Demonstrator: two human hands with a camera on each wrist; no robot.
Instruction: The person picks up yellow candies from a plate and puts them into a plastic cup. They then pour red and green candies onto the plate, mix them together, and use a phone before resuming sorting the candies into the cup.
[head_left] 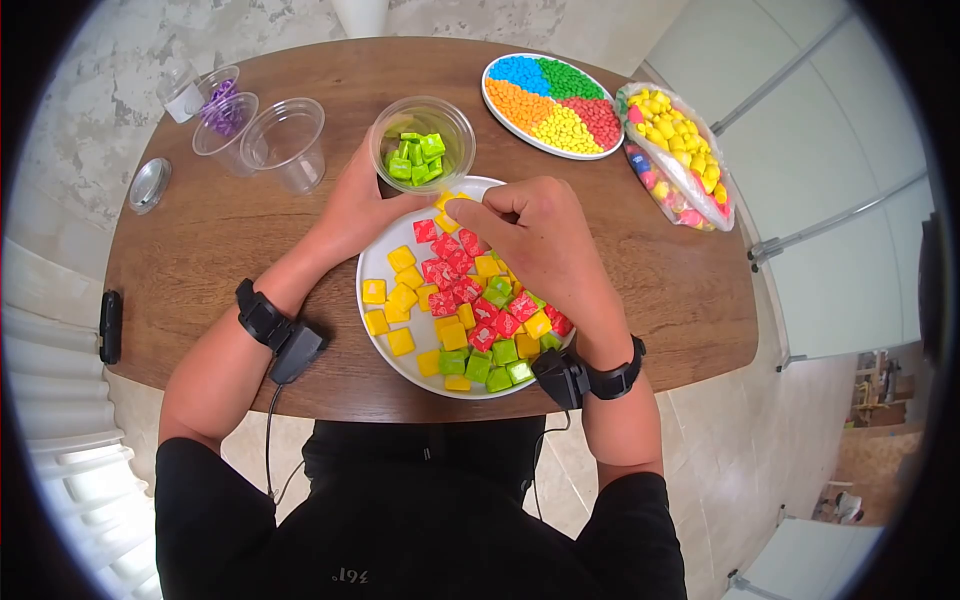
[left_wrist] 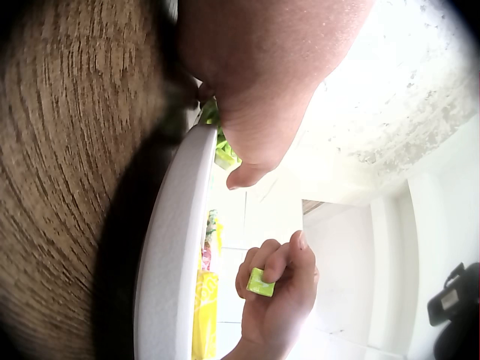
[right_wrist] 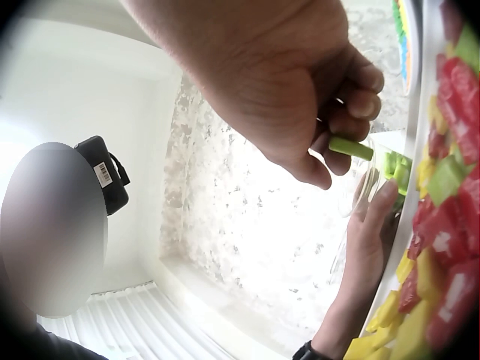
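My left hand (head_left: 355, 215) holds a clear plastic cup (head_left: 408, 116) at the far edge of a round white plate (head_left: 375, 258). Several green wrapped candies (head_left: 415, 158) lie inside the cup. Over the plate, close to the cup, is my right hand (head_left: 548, 240). It pinches one green candy (right_wrist: 351, 148) between its fingers; the left wrist view shows that same green candy (left_wrist: 260, 283) from the front. On the plate lie yellow candies (head_left: 400, 341), red candies (head_left: 440, 302) and green candies (head_left: 478, 368), the green ones mostly near the close right side.
Behind on the left stand empty clear cups (head_left: 285, 135) and a cup with purple pieces (head_left: 226, 115), near a round metal lid (head_left: 150, 185). A plate of colour-sorted small candies (head_left: 553, 106) and a bag of yellow and pink candies (head_left: 680, 150) sit back right.
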